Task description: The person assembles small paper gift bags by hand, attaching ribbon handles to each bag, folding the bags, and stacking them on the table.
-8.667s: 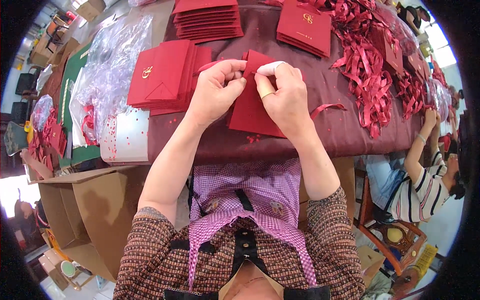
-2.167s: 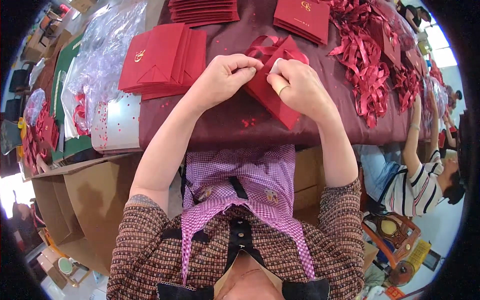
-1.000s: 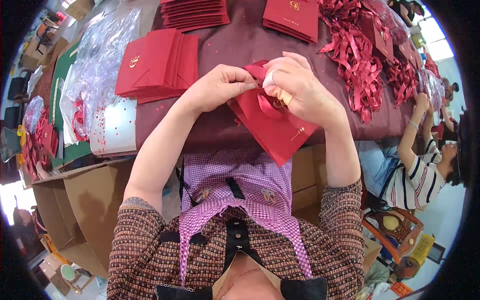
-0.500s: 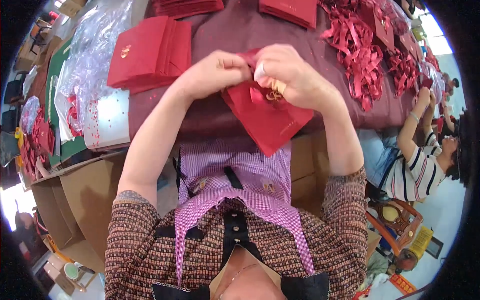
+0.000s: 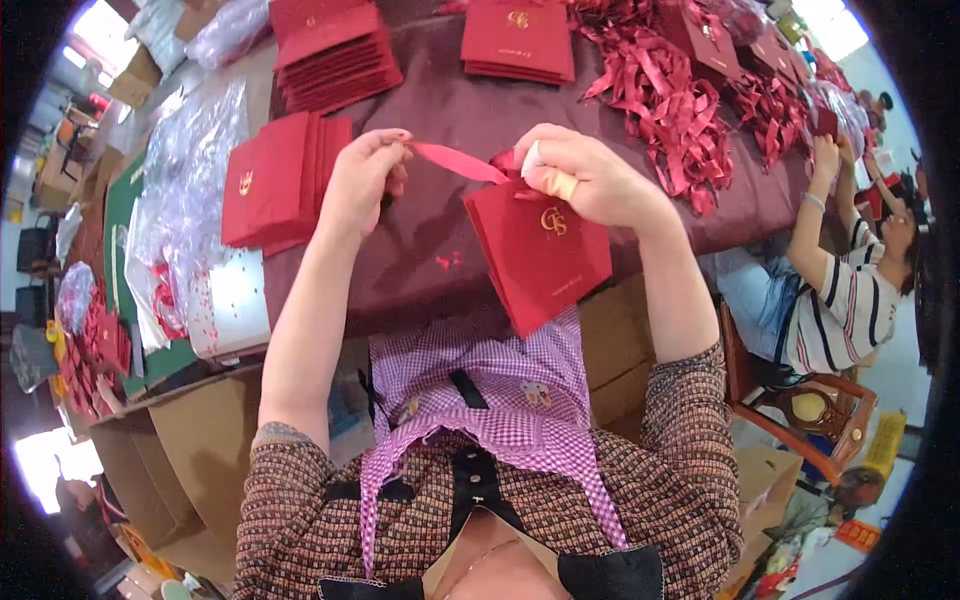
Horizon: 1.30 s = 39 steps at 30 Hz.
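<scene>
A red paper gift bag (image 5: pixel 540 255) with a gold emblem hangs tilted over the table's front edge. My right hand (image 5: pixel 590 178) is closed at its top edge, with white and yellowish wraps on the fingers. From the bag's top a red ribbon (image 5: pixel 460 162) stretches leftward to my left hand (image 5: pixel 368 180), which pinches its far end between thumb and fingertip. Left of that hand stands a row of similar red bags (image 5: pixel 268 185), packed flat against one another.
Stacks of red bags (image 5: pixel 335 60) lie farther back on the dark red tablecloth (image 5: pixel 430 260). A heap of red ribbons (image 5: pixel 665 110) lies at right. Clear plastic wrapping (image 5: pixel 195 150) is at left. Cardboard boxes (image 5: pixel 200 450) stand below; another person (image 5: pixel 840 290) works at right.
My left hand has moved left, away from the bag's top, drawing the ribbon out taut. The bag has turned so its emblem shows, while my right hand stays at its top.
</scene>
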{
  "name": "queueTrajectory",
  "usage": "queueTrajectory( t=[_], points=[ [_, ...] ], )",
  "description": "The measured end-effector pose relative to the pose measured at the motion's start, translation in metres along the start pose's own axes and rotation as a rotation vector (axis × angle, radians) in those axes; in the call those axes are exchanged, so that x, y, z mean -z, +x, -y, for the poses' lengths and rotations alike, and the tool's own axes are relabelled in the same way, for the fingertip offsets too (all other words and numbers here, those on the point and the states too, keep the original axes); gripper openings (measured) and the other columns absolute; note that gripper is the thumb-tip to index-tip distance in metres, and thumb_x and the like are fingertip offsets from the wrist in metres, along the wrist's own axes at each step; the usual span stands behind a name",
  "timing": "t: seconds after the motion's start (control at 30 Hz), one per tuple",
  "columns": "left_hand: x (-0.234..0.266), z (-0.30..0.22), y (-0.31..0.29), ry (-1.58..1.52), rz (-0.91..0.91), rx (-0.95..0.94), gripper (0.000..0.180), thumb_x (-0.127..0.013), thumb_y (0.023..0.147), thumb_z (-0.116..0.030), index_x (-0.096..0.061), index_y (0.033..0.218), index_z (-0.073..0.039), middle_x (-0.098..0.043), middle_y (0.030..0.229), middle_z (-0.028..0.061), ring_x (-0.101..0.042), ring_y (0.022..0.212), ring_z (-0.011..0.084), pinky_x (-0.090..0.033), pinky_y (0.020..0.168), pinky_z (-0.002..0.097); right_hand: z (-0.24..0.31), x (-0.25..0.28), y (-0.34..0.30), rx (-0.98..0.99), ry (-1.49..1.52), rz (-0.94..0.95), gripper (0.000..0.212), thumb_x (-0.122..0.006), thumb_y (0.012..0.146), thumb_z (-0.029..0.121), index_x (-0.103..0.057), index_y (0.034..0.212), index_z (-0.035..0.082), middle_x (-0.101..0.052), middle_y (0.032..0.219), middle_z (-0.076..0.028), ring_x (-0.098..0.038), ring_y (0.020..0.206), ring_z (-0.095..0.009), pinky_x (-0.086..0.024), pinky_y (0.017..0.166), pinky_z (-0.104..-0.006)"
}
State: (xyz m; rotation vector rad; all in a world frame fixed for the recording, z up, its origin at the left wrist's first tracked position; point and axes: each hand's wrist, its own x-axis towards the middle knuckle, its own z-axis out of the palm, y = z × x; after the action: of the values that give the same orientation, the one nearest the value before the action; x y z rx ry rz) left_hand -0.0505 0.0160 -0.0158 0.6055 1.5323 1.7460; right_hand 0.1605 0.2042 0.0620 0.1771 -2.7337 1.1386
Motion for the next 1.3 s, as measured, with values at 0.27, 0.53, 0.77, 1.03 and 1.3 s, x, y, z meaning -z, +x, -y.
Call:
queueTrajectory(
  t=[0.27,0.53,0.77,1.03,1.3],
  points=[
    [-0.051,-0.053,-0.056,0.112,0.245,0.053,0.035,-0.053,0.097,-0.029,-0.058,0.117,-0.001,-0.064,0.098,0.0024,-0.058,0.085,0.0102,-0.048,0.07,0.0256,0.01,-0.007,0.003,0.103,-0.201,-0.159,0.01,-0.056,0.086,0.009,-0.056,0.081,0.0,-0.058,0.097,-0.013,-0.055,0.095,-0.033,-0.045,0.085,-0.0393],
    [-0.042,-0.026,-0.084,-0.332,-0.032,0.044,0.016,-0.055,0.093,-0.009,-0.064,0.099,0.003,-0.068,0.093,0.0067,-0.064,0.082,0.0142,-0.051,0.077,0.0288,0.081,-0.029,-0.038,0.193,-0.437,-0.239,0.078,-0.066,0.076,0.051,-0.044,0.137,0.007,-0.042,0.14,-0.018,-0.035,0.133,-0.039,-0.026,0.109,-0.0529],
    [-0.052,-0.031,-0.075,-0.342,-0.066,0.12,0.023,-0.054,0.096,-0.017,-0.063,0.102,0.003,-0.067,0.099,0.011,-0.065,0.083,0.0193,-0.054,0.08,0.0343,0.08,-0.044,-0.073,0.188,-0.652,-0.134,0.05,-0.054,0.082,0.008,-0.051,0.132,0.012,-0.051,0.137,-0.01,-0.045,0.129,-0.03,-0.03,0.109,-0.0484],
    [-0.066,-0.052,0.026,-0.171,-0.077,0.016,0.046,-0.042,0.1,-0.046,-0.054,0.114,-0.004,-0.064,0.103,0.0089,-0.062,0.088,0.0195,-0.05,0.076,0.0347,0.023,0.077,-0.013,0.139,-0.562,-0.683,0.042,-0.055,0.077,-0.002,-0.06,0.119,0.006,-0.063,0.116,-0.014,-0.058,0.11,-0.032,-0.044,0.093,-0.0413],
    [-0.102,-0.051,0.157,0.09,-0.141,-0.015,0.05,-0.045,0.097,-0.049,-0.059,0.116,-0.004,-0.062,0.1,0.005,-0.055,0.088,0.0133,-0.043,0.077,0.0278,-0.087,0.093,0.084,-0.043,-0.927,-0.732,0.048,-0.057,0.079,0.005,-0.055,0.127,0.01,-0.053,0.134,-0.012,-0.046,0.127,-0.03,-0.037,0.102,-0.0442]
  ],
)
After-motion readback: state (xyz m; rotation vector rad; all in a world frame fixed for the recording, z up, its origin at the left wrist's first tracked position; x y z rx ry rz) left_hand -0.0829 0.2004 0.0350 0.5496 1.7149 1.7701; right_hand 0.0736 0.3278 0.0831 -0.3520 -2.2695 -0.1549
